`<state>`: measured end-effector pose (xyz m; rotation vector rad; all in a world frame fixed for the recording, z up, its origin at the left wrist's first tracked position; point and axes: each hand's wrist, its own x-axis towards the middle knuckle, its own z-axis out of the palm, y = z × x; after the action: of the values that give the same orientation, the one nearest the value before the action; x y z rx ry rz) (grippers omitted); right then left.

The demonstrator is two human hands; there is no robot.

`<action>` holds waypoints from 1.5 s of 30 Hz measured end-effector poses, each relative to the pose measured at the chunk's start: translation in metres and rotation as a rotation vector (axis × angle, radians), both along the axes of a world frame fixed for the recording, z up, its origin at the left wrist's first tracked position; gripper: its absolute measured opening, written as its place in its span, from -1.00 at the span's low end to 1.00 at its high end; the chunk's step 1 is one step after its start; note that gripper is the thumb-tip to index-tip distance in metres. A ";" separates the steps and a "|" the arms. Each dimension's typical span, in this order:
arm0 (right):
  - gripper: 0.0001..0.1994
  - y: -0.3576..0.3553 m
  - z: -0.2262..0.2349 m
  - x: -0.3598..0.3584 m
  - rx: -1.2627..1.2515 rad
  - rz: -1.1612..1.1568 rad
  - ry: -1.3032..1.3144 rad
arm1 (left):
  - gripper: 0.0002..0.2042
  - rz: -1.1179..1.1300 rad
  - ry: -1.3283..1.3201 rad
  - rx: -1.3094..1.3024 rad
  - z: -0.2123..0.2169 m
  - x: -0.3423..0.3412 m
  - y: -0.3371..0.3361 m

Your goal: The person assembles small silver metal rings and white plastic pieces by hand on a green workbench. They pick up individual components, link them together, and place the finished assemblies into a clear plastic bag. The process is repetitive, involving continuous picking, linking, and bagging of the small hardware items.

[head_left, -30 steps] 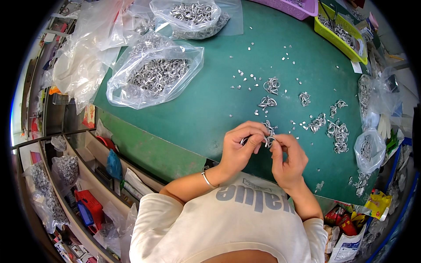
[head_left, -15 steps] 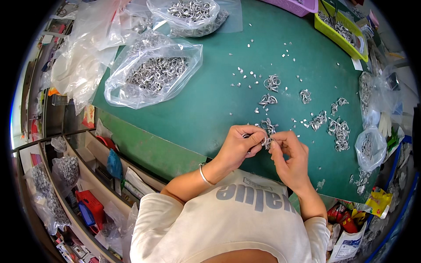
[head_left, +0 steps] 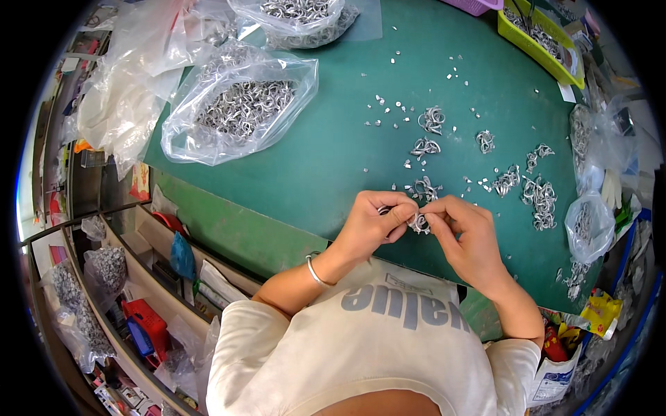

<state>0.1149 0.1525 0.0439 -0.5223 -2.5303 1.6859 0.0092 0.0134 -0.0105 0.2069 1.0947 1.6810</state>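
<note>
My left hand is closed, pinching a small cluster of silver metal rings between thumb and forefinger. More ring-shaped metal shows in its curled fingers. From the other side my right hand grips the same cluster with thumb and fingertips. The hands nearly meet close to my shirt, above the near edge of the green table. Just beyond my fingers lies a small heap of rings. Farther off are another heap and a third one. Exactly how the held rings join is too small to tell.
An open clear bag of rings sits at the left of the green table. Small metal bits are scattered beyond my hands. More ring heaps lie at right. A yellow-green basket stands at the far right.
My right elbow has swung outward, and my right hand has shifted slightly on the ring cluster. The left hand moved a little left and up, still pinching. The whole view has tilted slightly.
</note>
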 end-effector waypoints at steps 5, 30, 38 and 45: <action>-0.87 -0.007 -0.003 -0.001 0.161 -0.016 0.107 | -0.84 0.057 0.182 -0.044 0.005 0.005 0.000; -0.79 -0.008 0.015 -0.001 -0.169 -0.045 -0.138 | -0.90 0.170 0.677 -0.002 0.012 0.012 -0.003; -0.94 -0.004 0.024 -0.001 -0.190 0.054 -0.287 | -0.94 0.214 0.779 0.069 0.013 0.011 -0.005; -0.84 -0.006 0.018 0.002 0.088 0.153 -0.092 | -0.91 0.187 0.862 0.061 0.018 0.003 -0.007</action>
<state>0.1171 0.1463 0.0615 -0.4196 -2.7607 1.6222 0.0126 0.0062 0.0077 0.9569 1.7228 1.8298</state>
